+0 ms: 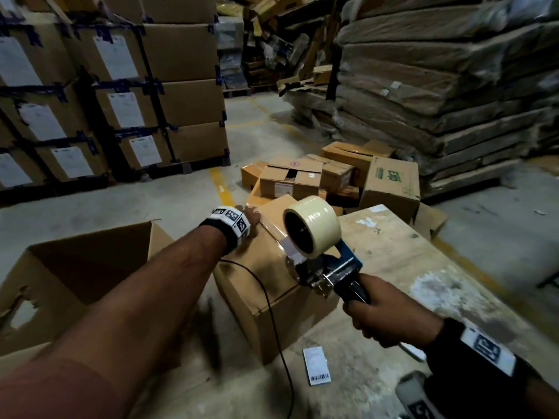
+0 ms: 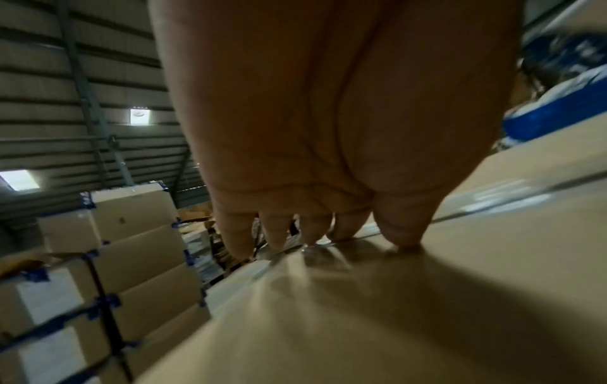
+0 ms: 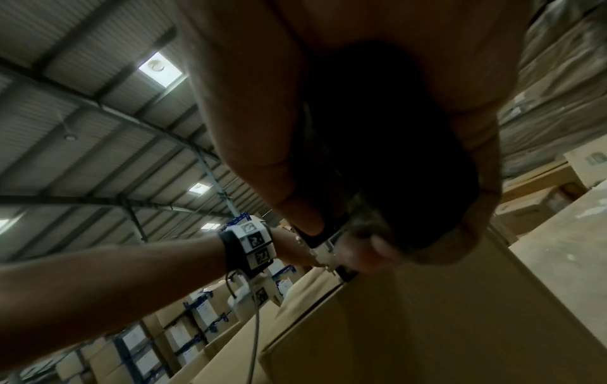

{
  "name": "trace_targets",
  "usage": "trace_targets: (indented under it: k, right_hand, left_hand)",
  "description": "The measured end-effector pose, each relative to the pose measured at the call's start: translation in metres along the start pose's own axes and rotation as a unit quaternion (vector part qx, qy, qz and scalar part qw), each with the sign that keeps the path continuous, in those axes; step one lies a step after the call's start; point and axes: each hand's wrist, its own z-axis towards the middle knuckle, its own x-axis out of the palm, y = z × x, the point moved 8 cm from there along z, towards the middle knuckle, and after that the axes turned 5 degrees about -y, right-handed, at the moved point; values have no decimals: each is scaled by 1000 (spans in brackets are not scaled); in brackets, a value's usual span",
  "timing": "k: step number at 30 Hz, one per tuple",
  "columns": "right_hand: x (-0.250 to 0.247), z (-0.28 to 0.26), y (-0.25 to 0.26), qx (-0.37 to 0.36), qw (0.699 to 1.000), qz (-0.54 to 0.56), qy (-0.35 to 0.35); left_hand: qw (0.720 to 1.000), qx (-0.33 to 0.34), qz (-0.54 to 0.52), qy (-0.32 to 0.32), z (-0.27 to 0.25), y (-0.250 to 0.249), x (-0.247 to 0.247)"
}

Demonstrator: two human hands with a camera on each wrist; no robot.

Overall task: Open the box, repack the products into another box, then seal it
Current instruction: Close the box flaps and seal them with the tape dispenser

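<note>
Two hands seal a closed box (image 1: 272,285) on the counter (image 1: 423,267): left hand (image 1: 252,220) pressing its far edge with straight fingers, right hand (image 1: 384,316) gripping the tape dispenser (image 1: 314,246); pulling steadily along the seam should keep the tape flat.

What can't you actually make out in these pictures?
- Contents of the closed box: head view, shut flaps hide them.
- Left hand fingers: head view, wristband covers them.
- Tape dispenser handle: right wrist view, right hand hides it.
- Label print: too small.
</note>
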Motion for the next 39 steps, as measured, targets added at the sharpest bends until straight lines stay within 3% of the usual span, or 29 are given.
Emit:
trace_targets:
  k: [4,9,12,14,20,25,28,35,39]
  right_hand:
    - [3,4,-9,15,1000,6,22]
    - [7,5,-18,4,999,6,36]
    - [9,8,-20,2,999,40,29]
    - [3,-7,-33,-12,999,27,39]
    - [5,-28,-75,-10,999,26,45]
    - [16,-18,-86,21,994,71,80]
    - [17,-13,-91,-5,994,81,67]
    - [14,-17,-103,-50,994,97,8]
    - [11,-28,-122,-85,996,34,3]
  left_hand:
    - [995,73,-51,45,-24,-54,9]
    - [991,14,-121,61,-45,-65,17]
    - [992,-26,-77,98,-53,-56,16]
    - [991,-58,-77,95,-65,-66,11]
    - [992,-38,-115,38,-79,-99,-12]
    - [986,-27,-143,79,-99,-113,-1]
    - [985,-70,-145,67,-104,-112,7]
    - [988,-60,-143,25,-118,-133,-12]
    - [993,-41,-103,30,-120,-140,-7]
